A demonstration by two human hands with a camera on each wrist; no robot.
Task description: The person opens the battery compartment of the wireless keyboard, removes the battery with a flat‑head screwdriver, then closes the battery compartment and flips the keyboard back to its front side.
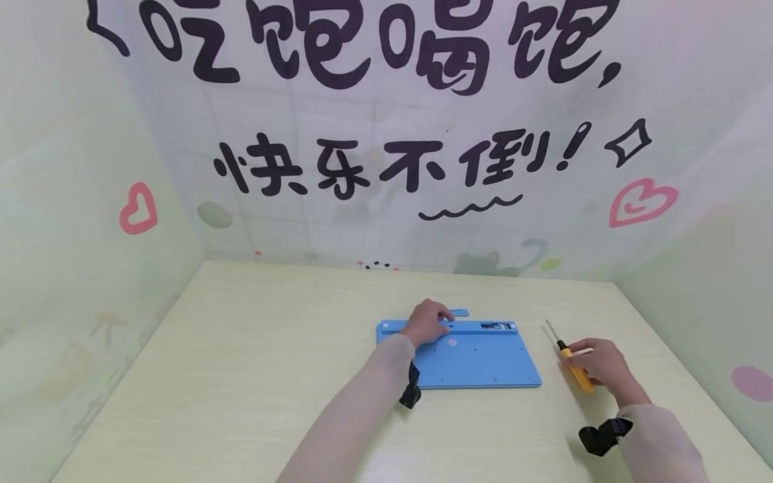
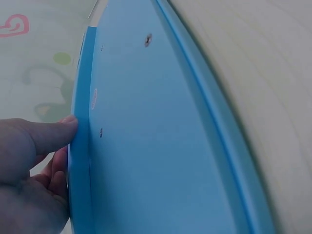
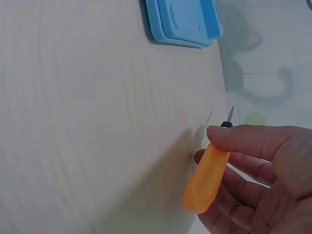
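A blue keyboard [image 1: 477, 362] lies face down on the table, its keys hidden. Along its far edge runs a raised ridge, where an uncovered battery compartment [image 1: 496, 327] shows dark at the right end. My left hand [image 1: 426, 323] grips this ridge, with the thumb [image 2: 61, 132] on the near side and the other fingers curled behind it. Just beyond the ridge, by the left fingertips, is a small blue battery cover [image 1: 460, 312]. To the right of the keyboard, my right hand [image 1: 600, 365] holds a screwdriver [image 3: 207, 178] by its orange handle, its metal shaft pointing away from me.
The pale wooden table [image 1: 241, 376] is bounded by a printed back wall [image 1: 374, 235] close behind the keyboard. Side walls [image 1: 694, 322] stand at left and right. A black wrist camera [image 1: 604, 436] sits on each forearm.
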